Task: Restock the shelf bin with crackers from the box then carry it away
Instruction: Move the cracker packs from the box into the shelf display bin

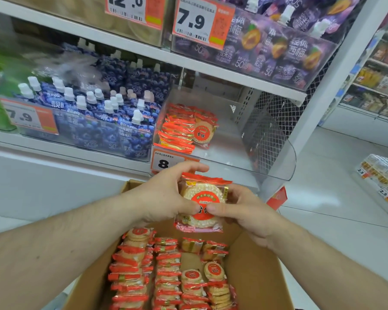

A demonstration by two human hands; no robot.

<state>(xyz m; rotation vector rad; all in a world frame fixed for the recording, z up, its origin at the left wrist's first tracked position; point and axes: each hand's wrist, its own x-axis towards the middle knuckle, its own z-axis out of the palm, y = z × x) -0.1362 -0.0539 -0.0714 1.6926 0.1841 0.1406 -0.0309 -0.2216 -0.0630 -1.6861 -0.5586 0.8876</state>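
Blue spouted jelly pouches (103,117) fill the bin at left centre behind a 7.9 price tag (28,117), purple plum jelly pouches (278,48) crowd the upper right shelf, and another stocked aisle shelf (376,86) stands far right.

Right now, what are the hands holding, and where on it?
Both hold a stack of cracker packets above the box: left hand grips its left side, right hand its right, thumbs on the front label.
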